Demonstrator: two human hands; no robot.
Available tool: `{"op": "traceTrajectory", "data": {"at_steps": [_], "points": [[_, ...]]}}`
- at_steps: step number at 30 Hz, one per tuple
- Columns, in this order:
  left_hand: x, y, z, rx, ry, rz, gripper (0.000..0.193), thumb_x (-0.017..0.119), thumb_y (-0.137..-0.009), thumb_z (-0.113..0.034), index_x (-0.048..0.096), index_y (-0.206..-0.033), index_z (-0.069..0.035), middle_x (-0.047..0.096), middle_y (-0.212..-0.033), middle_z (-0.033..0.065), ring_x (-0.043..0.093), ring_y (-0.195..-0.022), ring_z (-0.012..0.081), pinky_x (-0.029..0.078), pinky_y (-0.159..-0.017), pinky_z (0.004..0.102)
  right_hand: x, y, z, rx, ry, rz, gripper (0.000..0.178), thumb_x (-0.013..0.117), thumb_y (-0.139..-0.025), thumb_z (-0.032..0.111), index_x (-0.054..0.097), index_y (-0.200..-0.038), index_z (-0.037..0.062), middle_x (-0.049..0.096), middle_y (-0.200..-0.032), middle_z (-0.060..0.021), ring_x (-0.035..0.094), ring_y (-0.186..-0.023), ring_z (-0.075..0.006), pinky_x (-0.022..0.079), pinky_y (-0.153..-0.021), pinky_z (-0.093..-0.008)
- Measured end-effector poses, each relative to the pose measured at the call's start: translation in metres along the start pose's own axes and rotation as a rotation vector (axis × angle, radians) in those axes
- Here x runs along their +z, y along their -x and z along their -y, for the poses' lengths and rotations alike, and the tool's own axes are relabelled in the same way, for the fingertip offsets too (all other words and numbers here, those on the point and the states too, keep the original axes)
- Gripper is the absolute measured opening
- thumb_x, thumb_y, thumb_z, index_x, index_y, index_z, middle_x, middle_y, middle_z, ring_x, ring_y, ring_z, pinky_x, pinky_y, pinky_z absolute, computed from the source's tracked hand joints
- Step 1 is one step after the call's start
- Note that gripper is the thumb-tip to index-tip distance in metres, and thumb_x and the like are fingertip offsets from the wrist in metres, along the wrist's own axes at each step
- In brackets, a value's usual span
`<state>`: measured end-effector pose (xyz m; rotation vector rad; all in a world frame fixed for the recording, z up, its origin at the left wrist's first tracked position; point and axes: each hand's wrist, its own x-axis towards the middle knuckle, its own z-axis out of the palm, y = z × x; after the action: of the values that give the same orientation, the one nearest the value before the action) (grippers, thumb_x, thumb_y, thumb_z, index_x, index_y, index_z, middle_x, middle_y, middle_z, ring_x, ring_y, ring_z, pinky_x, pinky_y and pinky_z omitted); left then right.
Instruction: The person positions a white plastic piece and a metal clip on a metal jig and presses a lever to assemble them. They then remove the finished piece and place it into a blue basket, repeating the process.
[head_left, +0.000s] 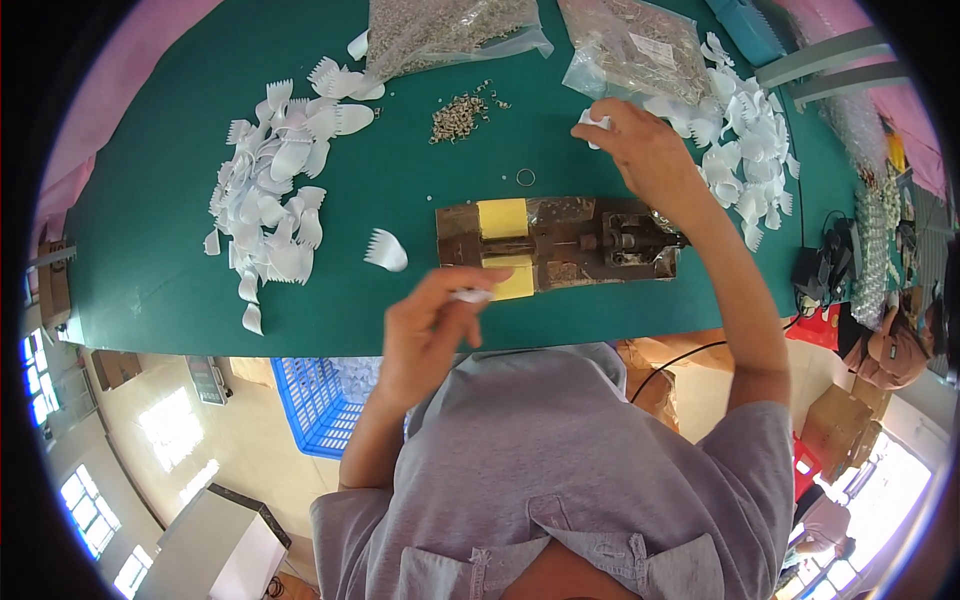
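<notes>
My left hand point(430, 325) is closed on a small white plastic piece point(470, 296) between thumb and fingers, just before the near left edge of a brown fixture point(560, 240). The fixture carries yellow pads point(503, 218) and a metal mechanism point(630, 240). Beyond it, my right hand point(640, 145) pinches another white piece point(594, 127), mostly covered by the fingers. One toothed white plastic piece point(386, 251) lies alone left of the fixture. A metal ring point(525, 177) rests on the green table point(380, 310) behind the fixture.
Piles of toothed white pieces lie left point(280, 190) and right point(745, 140). Small metal parts point(458, 118) form a heap near clear bags of parts point(450, 35) point(640, 50). A blue basket point(320, 405) stands below the table edge; a black cable point(680, 358) hangs right.
</notes>
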<state>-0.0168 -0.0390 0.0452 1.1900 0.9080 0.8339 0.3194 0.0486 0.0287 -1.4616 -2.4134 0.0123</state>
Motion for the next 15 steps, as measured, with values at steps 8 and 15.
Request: {"op": "traceTrajectory", "data": {"at_steps": [8, 15], "points": [[0.011, -0.011, 0.023, 0.16, -0.368, -0.045, 0.017, 0.08, -0.09, 0.003, 0.081, -0.104, -0.005, 0.071, -0.099, 0.0036, 0.062, -0.08, 0.0094, 0.044, -0.063, 0.0234, -0.019, -0.02, -0.001, -0.186, 0.015, 0.01, 0.019, 0.072, -0.088, 0.006, 0.067, -0.107, 0.0054, 0.065, -0.095, -0.0089, 0.07, -0.092, -0.027, 0.058, -0.077, -0.0394], [0.013, -0.024, 0.01, 0.642, -1.01, -0.018, 0.028, 0.075, -0.076, -0.002, 0.075, -0.104, -0.005, 0.067, -0.1, 0.0035, 0.064, -0.089, 0.023, 0.054, -0.072, 0.0375, -0.008, -0.012, 0.088, 0.593, -1.321, 0.22, 0.016, 0.073, -0.1, 0.011, 0.073, -0.106, -0.0042, 0.074, -0.087, -0.0034, 0.068, -0.075, -0.0087, 0.057, -0.071, -0.0242]]}}
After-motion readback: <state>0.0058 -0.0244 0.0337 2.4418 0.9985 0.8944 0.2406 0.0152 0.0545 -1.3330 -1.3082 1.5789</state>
